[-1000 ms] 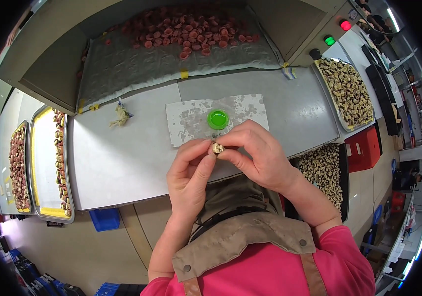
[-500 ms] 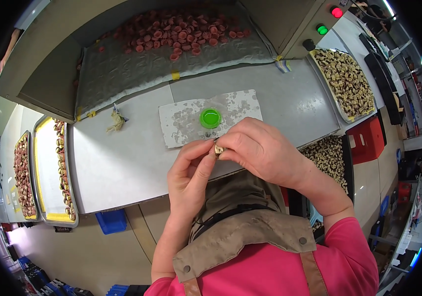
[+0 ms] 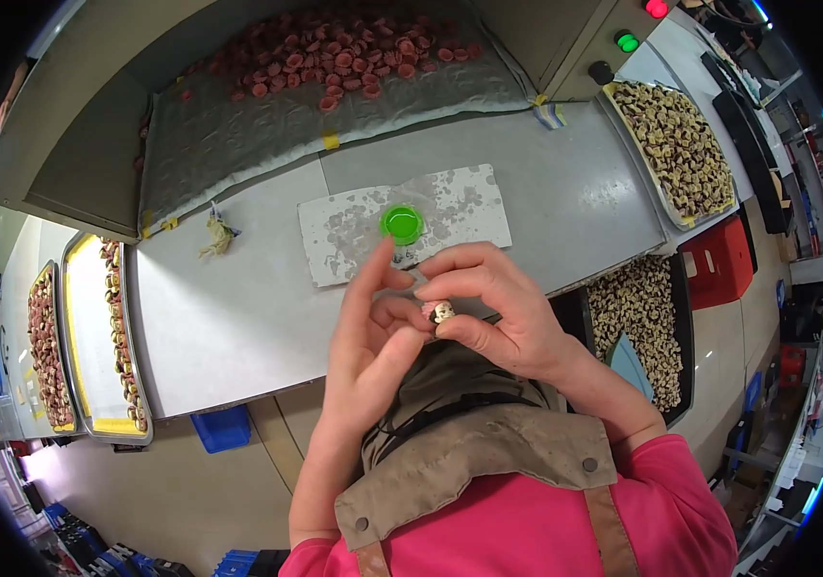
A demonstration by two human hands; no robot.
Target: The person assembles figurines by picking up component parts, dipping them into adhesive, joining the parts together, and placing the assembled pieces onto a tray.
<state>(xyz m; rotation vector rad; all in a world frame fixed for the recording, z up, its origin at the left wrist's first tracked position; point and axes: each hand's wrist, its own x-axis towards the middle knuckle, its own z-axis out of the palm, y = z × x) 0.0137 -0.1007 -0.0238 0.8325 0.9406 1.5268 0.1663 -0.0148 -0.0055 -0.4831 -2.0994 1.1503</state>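
Between my two hands is a small cream-and-dark-brown piece [image 3: 443, 312] with a pink ribbed cup [image 3: 428, 310] on its left side. My right hand [image 3: 517, 322] pinches the cream end between thumb and fingers. The curled fingers and thumb of my left hand [image 3: 368, 337] close on the pink side, while its index finger points up and away. The fingertips partly hide the piece. Just beyond my hands, a round green dish [image 3: 402, 225] of green liquid stands on a wet-spotted white board [image 3: 474, 231].
A heap of pink cups [image 3: 344, 62] lies in the hooded bay. Trays of cream-and-brown pieces stand at right, one on the table [image 3: 676, 149], one lower [image 3: 637, 317] with a light-blue scoop [image 3: 631, 370]. At left are two trays of pink-and-cream pieces [image 3: 46, 346]. A crumpled cloth [image 3: 219, 233] lies nearby.
My hands have moved slightly nearer my body. My left index finger has lifted off the piece, and the pink cup now shows on it. The light-blue scoop shows more fully.
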